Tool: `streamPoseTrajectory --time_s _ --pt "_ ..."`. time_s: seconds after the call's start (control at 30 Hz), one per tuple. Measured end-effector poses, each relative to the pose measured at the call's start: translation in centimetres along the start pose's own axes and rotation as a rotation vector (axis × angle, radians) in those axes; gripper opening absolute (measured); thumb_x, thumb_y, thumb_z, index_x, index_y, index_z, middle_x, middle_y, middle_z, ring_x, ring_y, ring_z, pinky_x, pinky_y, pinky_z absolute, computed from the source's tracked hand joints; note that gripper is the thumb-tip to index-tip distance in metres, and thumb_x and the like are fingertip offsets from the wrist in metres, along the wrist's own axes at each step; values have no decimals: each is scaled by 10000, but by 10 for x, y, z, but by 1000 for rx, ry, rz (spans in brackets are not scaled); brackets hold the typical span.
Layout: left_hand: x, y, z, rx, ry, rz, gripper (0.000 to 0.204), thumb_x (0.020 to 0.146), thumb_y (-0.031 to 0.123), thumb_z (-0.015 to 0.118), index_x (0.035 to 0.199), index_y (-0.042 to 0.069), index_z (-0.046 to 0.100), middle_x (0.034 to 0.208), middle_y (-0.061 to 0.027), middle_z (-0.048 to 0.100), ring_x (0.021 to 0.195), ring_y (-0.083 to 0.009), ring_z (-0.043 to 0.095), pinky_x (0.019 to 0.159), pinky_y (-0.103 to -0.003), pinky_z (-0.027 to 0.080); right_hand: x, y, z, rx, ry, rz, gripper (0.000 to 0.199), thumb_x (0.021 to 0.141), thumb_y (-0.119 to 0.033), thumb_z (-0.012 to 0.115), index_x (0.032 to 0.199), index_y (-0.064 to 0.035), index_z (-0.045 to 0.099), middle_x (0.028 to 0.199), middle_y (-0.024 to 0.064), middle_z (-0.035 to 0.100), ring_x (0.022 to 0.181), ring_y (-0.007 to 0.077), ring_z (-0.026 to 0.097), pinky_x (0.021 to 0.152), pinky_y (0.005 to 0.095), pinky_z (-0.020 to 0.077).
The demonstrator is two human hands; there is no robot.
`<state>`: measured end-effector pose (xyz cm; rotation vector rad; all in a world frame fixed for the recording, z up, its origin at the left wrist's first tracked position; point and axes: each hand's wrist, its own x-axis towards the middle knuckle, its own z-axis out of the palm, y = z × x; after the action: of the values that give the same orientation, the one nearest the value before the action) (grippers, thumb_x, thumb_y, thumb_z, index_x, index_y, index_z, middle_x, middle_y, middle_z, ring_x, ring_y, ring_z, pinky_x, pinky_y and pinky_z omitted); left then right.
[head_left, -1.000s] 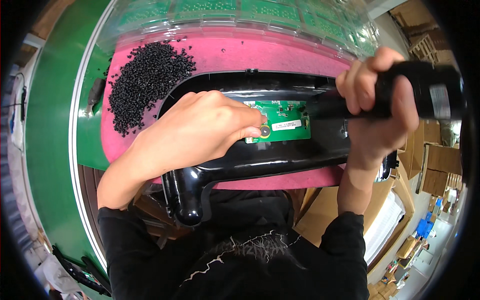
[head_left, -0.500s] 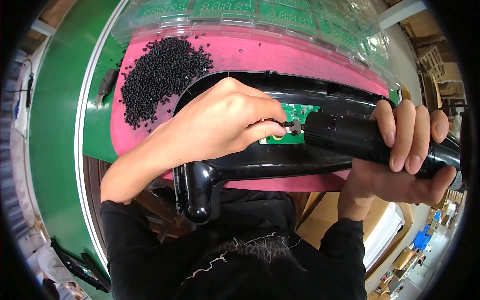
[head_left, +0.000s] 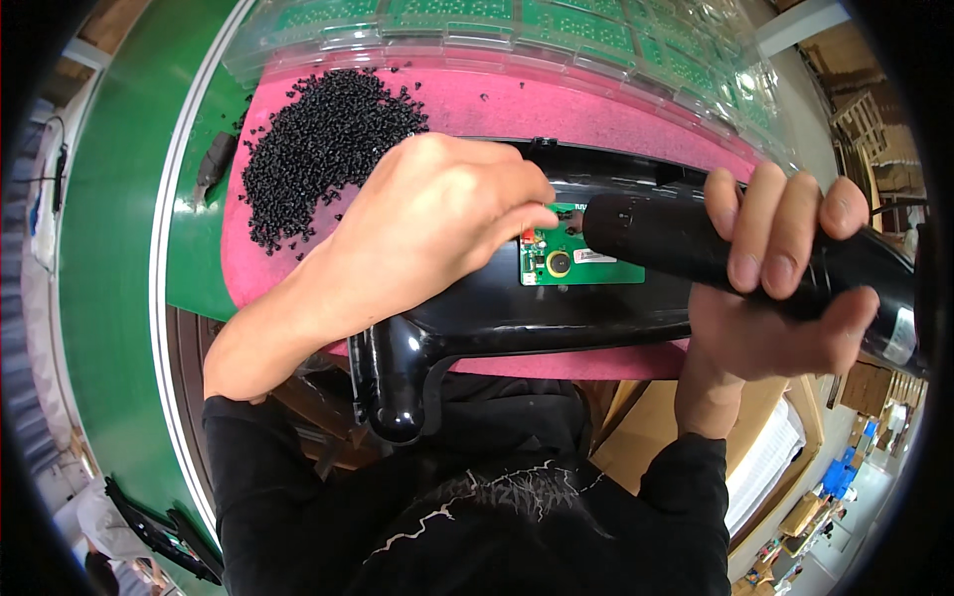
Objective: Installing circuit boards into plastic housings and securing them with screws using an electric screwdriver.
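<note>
A black electric screwdriver (head_left: 661,234) lies across my right hand (head_left: 770,263), whose fingers wrap round its body. Its nose points left, over the upper part of a green circuit board (head_left: 611,271). The board sits inside a long, glossy black plastic housing (head_left: 576,323). My left hand (head_left: 437,214) is closed in a pinch just left of the screwdriver's nose, at the board's upper left corner. Small black screws show between its fingertips in the earlier picture; now the fingers mostly hide them. Dark bits (head_left: 569,221) show between the fingertips and the tool.
A heap of small black screws (head_left: 318,149) lies on the pink mat (head_left: 477,104), left of the housing. Clear plastic trays with green boards (head_left: 576,40) stand behind. A dark grey object (head_left: 214,164) rests on the green table (head_left: 129,248). Right of my lap is a cardboard box (head_left: 661,437).
The screwdriver's nose and both hands have moved up, from the board's middle to its upper edge. More of the board, with a round yellow-rimmed part, now shows.
</note>
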<state>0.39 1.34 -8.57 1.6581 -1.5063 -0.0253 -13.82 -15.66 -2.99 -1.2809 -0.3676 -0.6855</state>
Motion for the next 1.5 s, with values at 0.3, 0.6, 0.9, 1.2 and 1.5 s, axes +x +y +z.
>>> streamPoseTrajectory --time_s 0.3,0.6,0.9,1.2,1.5 --pt "2 7 -4 50 31 -189 151 910 102 632 843 -28 598 716 -189 608 649 -376 609 573 -404 470 -1 17 -1 -78 31 78 448 884 -485 638 1091 -104 523 713 -27 492 632 110 446 707 305 380" --pt "-2 2 -4 -18 37 -207 125 914 71 604 852 -33 572 714 -218 588 673 -421 589 579 -445 452 13 19 25 -357 -15 269 678 851 -457 728 1316 -79 409 951 48 495 860 192 505 865 403 449" --pt "-6 -4 -2 -10 -25 -178 116 907 72 601 877 -40 595 738 -216 600 712 -421 604 610 -452 475 9 23 26 -316 -9 227 715 832 -453 755 1323 -81 392 927 31 498 837 178 501 833 398 447" --pt "-2 7 -4 2 0 -254 199 924 108 577 782 -21 522 691 -203 549 678 -420 577 583 -468 445 7 19 16 -242 -95 110 707 838 -458 750 1324 -100 382 895 4 483 787 145 476 825 399 458" --pt "-7 -2 -2 39 -33 -170 102 852 72 641 875 -25 621 760 -188 610 745 -409 603 645 -459 483 10 22 27 -303 -7 251 679 827 -416 769 1299 -67 428 915 33 499 816 169 502 825 394 452"
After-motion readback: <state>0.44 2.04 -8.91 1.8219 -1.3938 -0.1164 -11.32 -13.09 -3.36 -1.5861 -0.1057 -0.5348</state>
